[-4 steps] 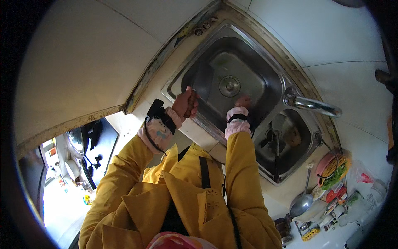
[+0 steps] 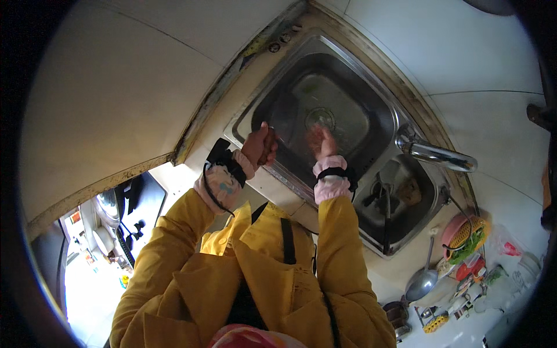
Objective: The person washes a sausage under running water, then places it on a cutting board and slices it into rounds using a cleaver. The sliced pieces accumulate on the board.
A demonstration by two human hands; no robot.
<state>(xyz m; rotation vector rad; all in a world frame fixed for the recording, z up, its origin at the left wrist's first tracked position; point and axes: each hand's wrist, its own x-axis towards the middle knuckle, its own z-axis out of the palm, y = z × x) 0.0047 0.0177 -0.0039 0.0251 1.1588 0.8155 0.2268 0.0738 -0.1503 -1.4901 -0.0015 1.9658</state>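
My left hand (image 2: 259,145) is closed at the near-left edge of the steel sink (image 2: 348,64). It grips the brown handle of a kitchen knife; the broad grey blade (image 2: 283,105) reaches over the large basin and is hard to tell from the dark steel. Over the same basin, close to the drain (image 2: 320,118), my right hand (image 2: 320,141) is open with its fingers stretched out, slightly blurred. Nothing shows in it. The two hands are apart.
A chrome faucet (image 2: 438,155) points over the right side of the sink. The small basin (image 2: 400,200) holds a dark-handled tool and a brownish item. On the counter at the right are a metal ladle (image 2: 422,283) and a colander (image 2: 467,235) with greens.
My right hand has moved left and farther into the large basin, toward the drain, and its fingers now show stretched out. My left hand keeps its hold on the knife, almost unmoved.
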